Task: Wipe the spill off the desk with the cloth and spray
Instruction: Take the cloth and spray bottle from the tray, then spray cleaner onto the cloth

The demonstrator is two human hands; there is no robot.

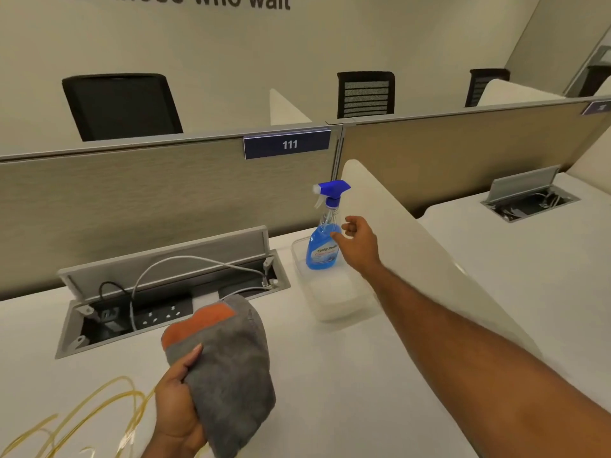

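Note:
A spray bottle [322, 241] of blue liquid with a blue trigger head stands upright in a clear plastic tray [334, 305] at the back right of the white desk [347, 375]. My right hand [358, 241] is stretched out beside the bottle, fingers apart, fingertips at its right side and holding nothing. My left hand [177, 408] grips a folded grey cloth [231, 368] with an orange patch, held above the desk near its front. Thin yellowish streaks of spill [72, 421] lie on the desk at the lower left.
An open grey cable box [172, 285] with sockets and white and black cables is set into the desk at the back. A beige partition [148, 196] labelled 111 stands behind. A white curved divider [413, 246] borders the desk on the right. Black chairs stand beyond.

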